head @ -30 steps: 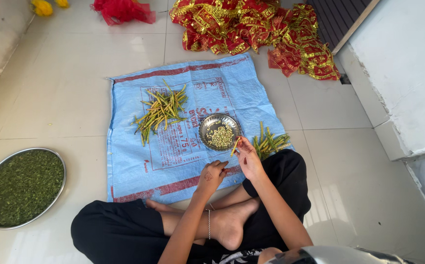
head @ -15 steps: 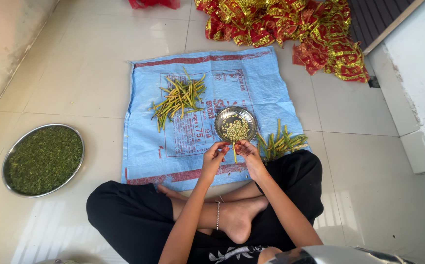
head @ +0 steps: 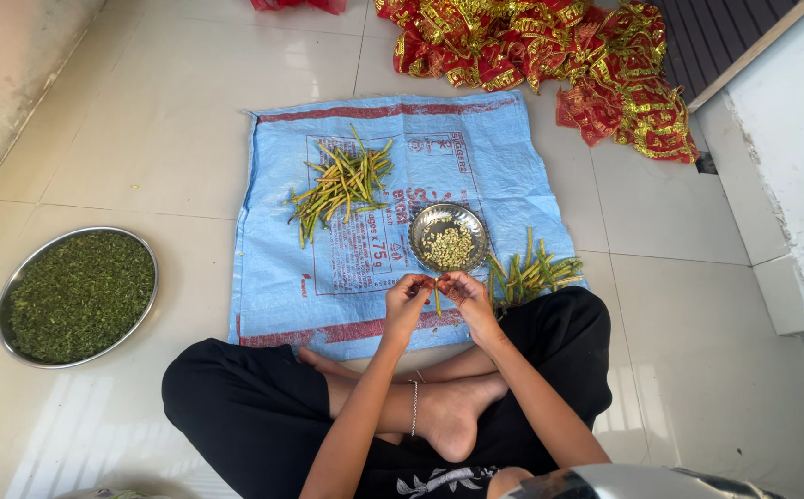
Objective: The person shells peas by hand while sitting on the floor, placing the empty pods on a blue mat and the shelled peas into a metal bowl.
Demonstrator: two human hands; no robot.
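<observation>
Gripping one thin green pod (head: 437, 299) between both hands, just at 6 o'clock of the steel bowl (head: 449, 237). Left hand (head: 408, 300) pinching the pod's upper end, fingers (head: 420, 282) closed on it; right hand (head: 468, 296) pinching the same pod from the other side, fingertips nearly meeting the left's. Pod hanging roughly upright between them, over the blue sack (head: 273, 268) spread on the floor. Bowl holding pale shelled seeds (head: 448, 248), resting on the sack. Heap of whole pods (head: 340, 183) lying at 10 o'clock of the bowl, well apart from the hands. Smaller heap of green pods (head: 536, 273) at 4 o'clock of the bowl, just beside the right hand, by the black-trousered knee. Round steel tray (head: 14, 277) of chopped greens sitting on the tiles far off at 9 o'clock. Red-and-gold cloth (head: 550, 55) bunched at 12 o'clock, beyond the sack's far edge. Crossed legs and a bare foot below the hands.
</observation>
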